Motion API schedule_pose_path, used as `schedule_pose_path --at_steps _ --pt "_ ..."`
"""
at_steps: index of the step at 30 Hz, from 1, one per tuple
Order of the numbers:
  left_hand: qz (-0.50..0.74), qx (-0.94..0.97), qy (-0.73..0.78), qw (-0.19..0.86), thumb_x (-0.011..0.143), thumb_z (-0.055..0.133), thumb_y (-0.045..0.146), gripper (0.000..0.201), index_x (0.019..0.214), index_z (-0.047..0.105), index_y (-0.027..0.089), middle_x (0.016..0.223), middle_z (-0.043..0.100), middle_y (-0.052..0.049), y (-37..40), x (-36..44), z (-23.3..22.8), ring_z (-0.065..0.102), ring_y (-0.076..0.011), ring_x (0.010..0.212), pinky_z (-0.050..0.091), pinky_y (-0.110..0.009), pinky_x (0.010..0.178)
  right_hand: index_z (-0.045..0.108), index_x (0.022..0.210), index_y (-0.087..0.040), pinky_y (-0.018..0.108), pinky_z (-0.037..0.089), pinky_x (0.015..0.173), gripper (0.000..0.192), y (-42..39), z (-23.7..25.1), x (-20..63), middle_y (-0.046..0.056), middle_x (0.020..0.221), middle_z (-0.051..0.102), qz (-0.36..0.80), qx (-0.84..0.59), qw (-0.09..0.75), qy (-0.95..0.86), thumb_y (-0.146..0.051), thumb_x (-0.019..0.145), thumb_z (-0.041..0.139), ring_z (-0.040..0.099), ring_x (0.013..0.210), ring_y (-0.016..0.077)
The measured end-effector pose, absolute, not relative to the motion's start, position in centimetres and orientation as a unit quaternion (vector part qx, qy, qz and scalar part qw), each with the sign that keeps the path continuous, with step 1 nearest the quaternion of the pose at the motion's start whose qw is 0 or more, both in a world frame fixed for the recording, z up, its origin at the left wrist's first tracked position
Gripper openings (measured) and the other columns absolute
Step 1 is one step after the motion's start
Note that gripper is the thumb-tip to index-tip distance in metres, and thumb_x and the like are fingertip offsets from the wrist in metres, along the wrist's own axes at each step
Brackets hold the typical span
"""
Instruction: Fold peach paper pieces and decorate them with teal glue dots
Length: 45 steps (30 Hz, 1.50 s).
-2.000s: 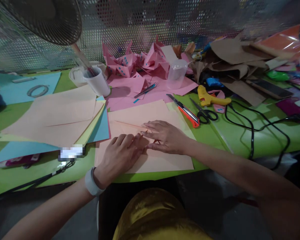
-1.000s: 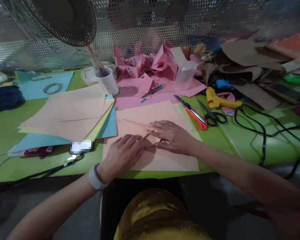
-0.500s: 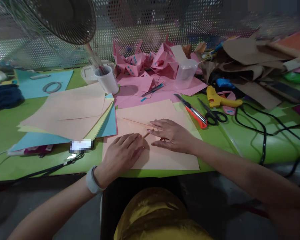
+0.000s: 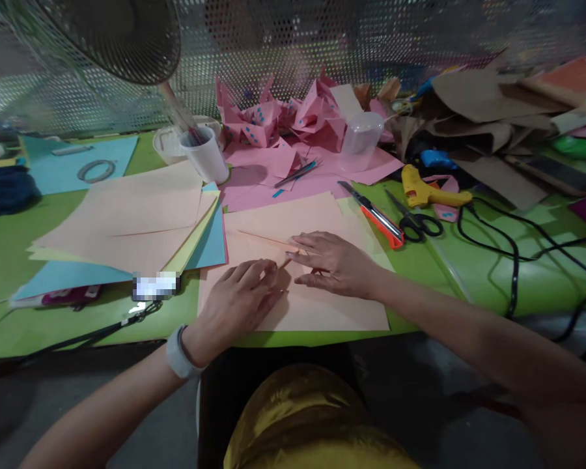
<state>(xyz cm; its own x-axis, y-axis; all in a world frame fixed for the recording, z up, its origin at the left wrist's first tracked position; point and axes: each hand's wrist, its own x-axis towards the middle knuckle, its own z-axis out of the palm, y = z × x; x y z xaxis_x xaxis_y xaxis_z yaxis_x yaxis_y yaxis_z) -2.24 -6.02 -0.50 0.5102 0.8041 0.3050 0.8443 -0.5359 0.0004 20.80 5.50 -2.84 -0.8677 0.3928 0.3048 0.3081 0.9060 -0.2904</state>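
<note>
- The left hand (image 4: 239, 301), a pale band at its wrist, lies palm down on the near part of the peach paper sheet (image 4: 322, 309), fingers (image 4: 254, 270) spread flat and grasping nothing.
- The right hand (image 4: 334, 264) presses just beside it on the same sheet, fingers stretched out along a folded crease; it looks flat rather than pinching, though the fingertips are small in this view.
- The two hands nearly meet at their fingertips over the fold.
- The peach paper sheet rests at the near edge of the green tabletop (image 4: 469, 273), directly before the person.
- To the left lies a stack of coloured paper (image 4: 127, 221), peach on top with yellow and blue beneath.
- To the right of the sheet are an orange utility knife (image 4: 374, 218), black scissors (image 4: 415, 221) and a yellow glue gun (image 4: 427, 192), with a black cable (image 4: 515, 260) looping across the tabletop.
- Farther back stand a white cup (image 4: 205, 156) and a clear plastic cup (image 4: 360, 140) on pink paper.
- Beyond them is a heap of folded pink paper shapes (image 4: 283, 117) before a perforated metal screen (image 4: 297, 39).
</note>
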Motion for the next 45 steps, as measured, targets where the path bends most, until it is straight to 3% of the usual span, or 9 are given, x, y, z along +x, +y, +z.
schedule_pose_path --at_steps 19,28,34,39,45 --pt "-0.09 -0.878 -0.462 0.089 0.099 0.048 0.028 0.027 0.118 0.063 0.017 0.121 0.066 -0.014 -5.7 -2.5 -0.16 0.063 -0.0266 0.105 0.057 -0.041 0.085 0.06 0.136 -0.024 0.052 0.037 0.114 0.056 5.62 -2.84 20.6 0.012 0.15 0.049 0.13 -0.183 0.173 -0.959 -0.059 0.093 0.053 0.043 0.14 0.0281" --pt "-0.121 -0.875 -0.464 0.075 0.1 0.045 0.029 0.023 0.116 0.06 0.018 0.115 0.068 -0.011 -5.56 -2.62 0.32 0.064 -0.0229 0.101 0.054 -0.035 0.08 0.06 0.136 -0.023 0.05 0.037 0.114 0.057 5.68 -2.92 20.64 0.014 0.15 0.049 0.118 -0.181 0.166 -0.962 -0.06 0.093 0.051 0.044 0.14 0.0288" --pt "-0.081 -0.844 -0.524 0.078 0.098 0.048 0.046 0.056 0.143 0.04 0.014 0.114 0.064 -0.014 -5.29 -2.06 -0.19 0.06 -0.0267 0.097 0.052 -0.038 0.076 0.058 0.138 -0.025 0.052 0.039 0.112 0.056 5.72 -3.09 20.69 0.013 0.149 0.05 0.104 -0.176 0.176 -0.963 -0.059 0.093 0.052 0.045 0.139 0.0286" --pt "-0.066 -0.846 -0.523 0.076 0.096 0.046 0.055 0.055 0.138 0.05 0.019 0.114 0.061 -0.013 -5.26 -1.83 -0.4 0.058 -0.026 0.095 0.051 -0.039 0.078 0.059 0.137 -0.023 0.05 0.038 0.113 0.057 5.64 -2.97 20.66 0.015 0.149 0.05 0.117 -0.181 0.179 -0.96 -0.059 0.092 0.055 0.045 0.139 0.0283" --pt "-0.067 -0.857 -0.506 0.066 0.096 0.05 0.052 0.052 0.138 0.051 0.021 0.116 0.061 -0.012 -5.26 -2.02 -0.49 0.058 -0.0262 0.103 0.05 -0.039 0.084 0.06 0.136 -0.024 0.053 0.038 0.112 0.054 5.65 -3.06 20.66 0.014 0.149 0.05 0.125 -0.181 0.184 -0.958 -0.055 0.092 0.058 0.045 0.139 0.0306"
